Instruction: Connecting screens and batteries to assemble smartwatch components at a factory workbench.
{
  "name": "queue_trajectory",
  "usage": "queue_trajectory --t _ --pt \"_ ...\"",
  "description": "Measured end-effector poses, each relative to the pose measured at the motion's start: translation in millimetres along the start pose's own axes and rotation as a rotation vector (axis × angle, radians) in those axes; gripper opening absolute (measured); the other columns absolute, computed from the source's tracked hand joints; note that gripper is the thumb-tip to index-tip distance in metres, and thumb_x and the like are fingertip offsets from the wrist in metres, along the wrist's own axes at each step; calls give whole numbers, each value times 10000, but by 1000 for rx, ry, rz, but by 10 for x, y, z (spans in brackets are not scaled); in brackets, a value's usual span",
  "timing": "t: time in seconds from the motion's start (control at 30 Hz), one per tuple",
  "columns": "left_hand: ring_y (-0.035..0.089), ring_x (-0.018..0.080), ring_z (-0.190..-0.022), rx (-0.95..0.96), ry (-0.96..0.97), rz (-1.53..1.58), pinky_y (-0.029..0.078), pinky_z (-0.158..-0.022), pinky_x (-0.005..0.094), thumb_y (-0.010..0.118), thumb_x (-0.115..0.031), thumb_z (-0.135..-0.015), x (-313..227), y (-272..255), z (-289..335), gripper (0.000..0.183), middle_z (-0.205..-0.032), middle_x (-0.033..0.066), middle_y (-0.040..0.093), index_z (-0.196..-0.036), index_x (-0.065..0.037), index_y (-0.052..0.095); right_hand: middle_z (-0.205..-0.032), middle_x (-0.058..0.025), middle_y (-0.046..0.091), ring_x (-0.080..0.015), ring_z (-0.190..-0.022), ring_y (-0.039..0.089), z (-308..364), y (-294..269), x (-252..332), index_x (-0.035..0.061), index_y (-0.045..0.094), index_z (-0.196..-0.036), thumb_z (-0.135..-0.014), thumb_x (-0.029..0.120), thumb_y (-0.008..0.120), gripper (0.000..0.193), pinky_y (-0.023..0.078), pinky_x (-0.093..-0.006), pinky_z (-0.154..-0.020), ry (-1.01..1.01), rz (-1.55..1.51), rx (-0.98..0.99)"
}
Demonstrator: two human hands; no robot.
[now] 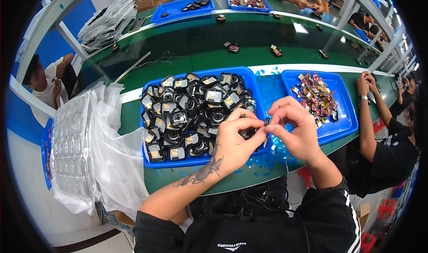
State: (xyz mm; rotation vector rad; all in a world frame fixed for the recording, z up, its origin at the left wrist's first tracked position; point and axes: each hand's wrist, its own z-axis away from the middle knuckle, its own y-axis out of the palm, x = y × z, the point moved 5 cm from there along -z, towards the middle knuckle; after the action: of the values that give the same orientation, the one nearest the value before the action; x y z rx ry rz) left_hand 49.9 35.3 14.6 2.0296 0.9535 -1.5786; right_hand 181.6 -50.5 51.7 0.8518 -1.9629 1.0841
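Note:
My left hand [236,139] and my right hand [295,126] meet at the near right corner of a large blue tray [200,163]. Fingers of both hands pinch a small dark part [267,121] between them; its exact kind is too small to make out. Heaped in that tray are many black watch-like housings [179,118], some showing round sensor backs and others pale square faces. Just right of my right hand, a second blue tray [341,126] holds a pile of small pink, yellow and dark components [315,94].
Blue film scraps [263,164] litter the green bench between the trays. White plastic-wrapped moulded trays [71,141] stack at the left. Beyond a white rail, small assemblies [276,51] lie on a green conveyor [200,43]. Co-workers sit across and at both sides; one's forearm [366,115] is close on the right.

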Motion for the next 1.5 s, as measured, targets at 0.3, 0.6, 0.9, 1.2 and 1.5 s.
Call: queue_trajectory --t 0.3,0.6,0.9,1.2,1.5 --pt "554 92 -839 54 -118 233 442 -747 228 703 -33 -848 85 40 -29 84 -943 59 615 -893 38 704 -822 -92 638 -271 -746 632 125 -109 -240 40 699 -1021 -817 18 680 206 495 -354 -648 -88 635 90" --pt "575 101 -852 148 -243 401 451 -773 242 708 -69 -856 113 111 -22 125 -923 66 645 -915 42 706 -949 -128 683 -248 -782 648 -9 -250 -322 32 743 -839 -831 85 703 66 505 -331 -679 -16 550 -199" --pt "579 92 -855 187 -295 468 455 -769 234 700 -54 -861 130 127 4 128 -922 63 644 -942 45 702 -1026 -140 676 -236 -978 632 6 26 -202 -27 696 -1020 -899 21 586 171 504 -325 -829 -64 -224 135" --pt "572 90 -903 361 -305 446 449 -800 226 644 -34 -894 132 171 31 225 -1005 58 631 -1109 33 643 -1076 -134 618 -177 -981 607 105 39 -386 -5 643 -932 -838 -21 656 96 505 -301 -859 42 -784 119" --pt "516 200 -1240 67 -175 585 397 -1058 307 495 95 -909 197 138 -64 472 -1335 160 513 -1368 51 395 -827 -56 652 -77 -719 594 283 -234 -150 -28 651 -895 -788 -37 718 126 469 -211 -638 146 -144 -207"
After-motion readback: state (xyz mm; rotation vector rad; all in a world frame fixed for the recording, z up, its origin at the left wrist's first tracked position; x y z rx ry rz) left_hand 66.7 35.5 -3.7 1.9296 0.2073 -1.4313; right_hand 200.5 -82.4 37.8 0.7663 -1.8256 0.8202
